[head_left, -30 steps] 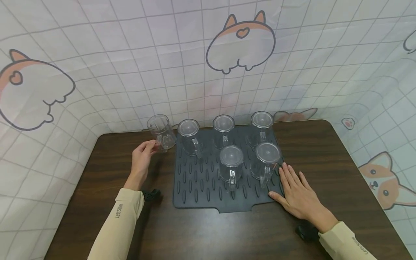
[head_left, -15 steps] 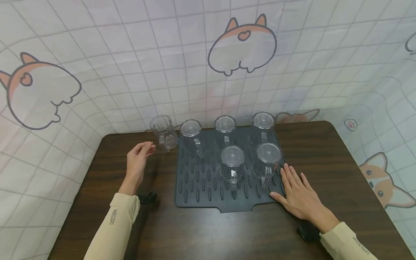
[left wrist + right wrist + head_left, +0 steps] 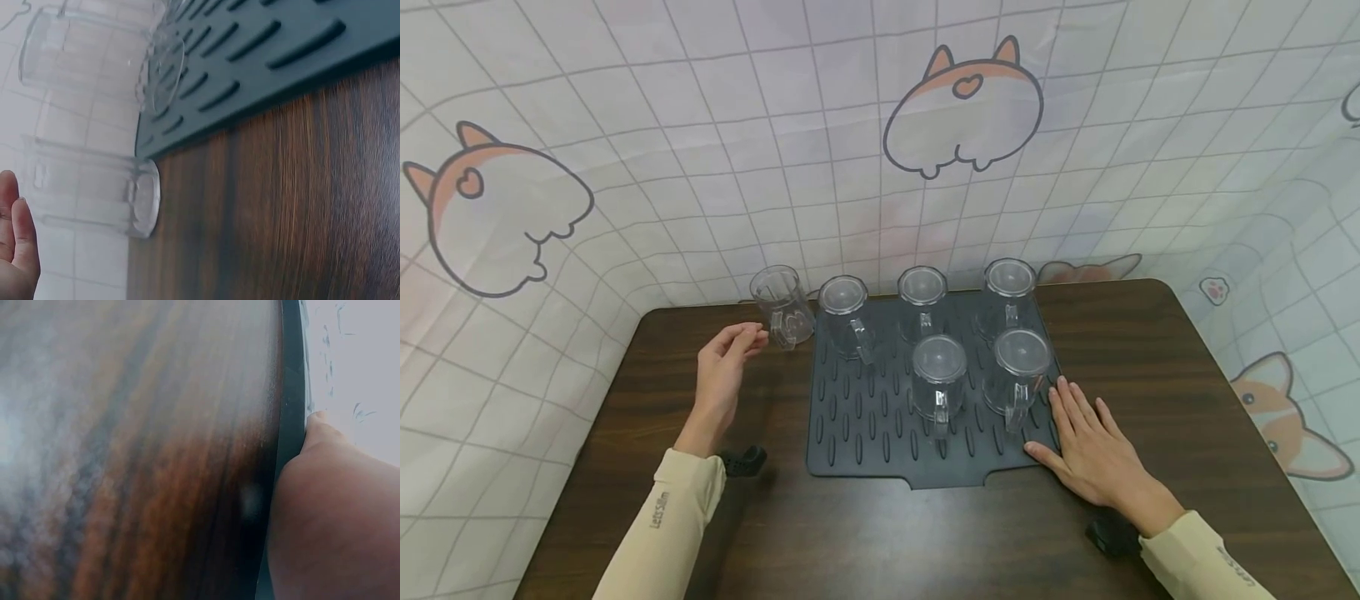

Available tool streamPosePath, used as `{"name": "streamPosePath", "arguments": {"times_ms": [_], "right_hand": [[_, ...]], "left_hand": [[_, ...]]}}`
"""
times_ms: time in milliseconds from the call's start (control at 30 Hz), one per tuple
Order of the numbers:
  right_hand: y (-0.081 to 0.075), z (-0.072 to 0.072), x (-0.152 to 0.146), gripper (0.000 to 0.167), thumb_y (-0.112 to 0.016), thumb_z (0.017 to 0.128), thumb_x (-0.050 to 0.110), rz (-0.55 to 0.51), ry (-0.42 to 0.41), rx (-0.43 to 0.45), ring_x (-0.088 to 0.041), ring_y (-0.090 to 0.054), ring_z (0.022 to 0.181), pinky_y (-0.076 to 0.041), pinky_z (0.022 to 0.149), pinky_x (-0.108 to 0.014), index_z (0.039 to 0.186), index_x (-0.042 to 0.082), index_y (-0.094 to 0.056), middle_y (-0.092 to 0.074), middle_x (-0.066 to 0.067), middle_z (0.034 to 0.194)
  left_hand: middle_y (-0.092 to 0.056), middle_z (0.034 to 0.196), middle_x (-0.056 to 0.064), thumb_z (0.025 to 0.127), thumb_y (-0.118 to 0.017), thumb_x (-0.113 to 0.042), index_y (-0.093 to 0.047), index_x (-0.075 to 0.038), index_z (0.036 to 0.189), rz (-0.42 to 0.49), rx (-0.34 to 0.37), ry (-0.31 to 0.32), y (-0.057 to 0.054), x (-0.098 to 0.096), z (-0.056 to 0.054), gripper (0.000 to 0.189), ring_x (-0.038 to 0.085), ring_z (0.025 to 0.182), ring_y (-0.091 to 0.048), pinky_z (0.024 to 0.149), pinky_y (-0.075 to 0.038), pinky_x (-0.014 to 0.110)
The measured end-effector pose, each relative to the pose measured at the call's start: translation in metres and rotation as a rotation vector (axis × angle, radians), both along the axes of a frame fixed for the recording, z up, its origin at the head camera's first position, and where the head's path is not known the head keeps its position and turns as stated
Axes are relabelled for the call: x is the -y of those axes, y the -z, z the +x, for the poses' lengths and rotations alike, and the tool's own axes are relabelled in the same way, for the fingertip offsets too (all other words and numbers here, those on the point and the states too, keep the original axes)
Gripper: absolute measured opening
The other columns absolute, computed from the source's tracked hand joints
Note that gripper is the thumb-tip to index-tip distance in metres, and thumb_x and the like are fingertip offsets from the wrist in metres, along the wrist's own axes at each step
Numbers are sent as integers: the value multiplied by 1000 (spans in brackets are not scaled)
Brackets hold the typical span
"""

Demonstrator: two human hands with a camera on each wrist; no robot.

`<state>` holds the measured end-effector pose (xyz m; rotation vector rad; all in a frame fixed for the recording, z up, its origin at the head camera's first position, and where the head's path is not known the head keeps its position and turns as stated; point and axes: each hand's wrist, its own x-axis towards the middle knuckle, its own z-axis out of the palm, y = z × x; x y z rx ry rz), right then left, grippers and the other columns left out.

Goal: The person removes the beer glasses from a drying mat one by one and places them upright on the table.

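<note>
A clear glass mug (image 3: 786, 310) stands upright on the table at the back left, just beside the grey drying mat (image 3: 857, 458). My left hand (image 3: 724, 358) is left of its handle, fingers loosely bent and holding nothing. In the left wrist view the fingertips (image 3: 24, 228) show at the left edge, near the mug (image 3: 94, 187). Flat on the right edge of the mat lies my right hand (image 3: 1093, 450), fingers spread. Its fingers reach close to an upside-down glass mug (image 3: 1021, 367) at the mat's front right.
Several more glass mugs stand upside down on the mat, among them a back-left mug (image 3: 844, 312), a back-right mug (image 3: 1009, 292) and a front mug (image 3: 938, 375). Behind the dark wooden table (image 3: 850, 542) hangs a white gridded cloth (image 3: 700, 167) with dog drawings.
My left hand was at the upright mug's handle, drew back to the left, then came slightly nearer the handle again. The right hand stays on the mat's edge. The head view shifted a little.
</note>
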<state>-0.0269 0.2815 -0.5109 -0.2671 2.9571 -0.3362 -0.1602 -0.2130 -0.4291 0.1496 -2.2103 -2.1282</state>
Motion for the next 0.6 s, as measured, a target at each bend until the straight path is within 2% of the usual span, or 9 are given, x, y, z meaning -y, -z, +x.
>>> {"name": "streamPosePath", "arguments": {"times_ms": [200,300,467,600], "right_hand": [[-1,1,-1,98,-44,102,67,0,2,-3,-44,-11,161,-11,126,-68,163,-5,-16,-9,-26,173],[-2,1,0,98,-44,102,67,-1,4,1,-44,-11,161,-11,126,-68,162,-5,-16,-9,-26,173],[-4,2,1,99,-43,102,68,-3,6,9,-45,-11,161,-11,126,-68,162,-5,-16,-9,-26,173],[-5,2,1,99,-43,102,69,0,9,14,-45,-11,161,-11,127,-68,163,-5,-15,-9,-26,173]], "left_hand": [[-74,99,-12,107,-58,-28,-65,-3,117,-15,-18,41,-6,-11,7,27,8,103,-70,100,-53,25],[-73,100,-12,107,-58,-28,-63,-3,119,-31,-29,70,-8,-15,11,28,7,102,-69,101,-53,27],[-73,101,-12,107,-57,-25,-57,3,126,-66,-47,139,-12,-24,19,33,6,100,-68,96,-56,25],[-72,101,-13,107,-57,-23,-59,0,125,-108,-58,200,-15,-32,25,29,5,98,-69,90,-57,22]]}}
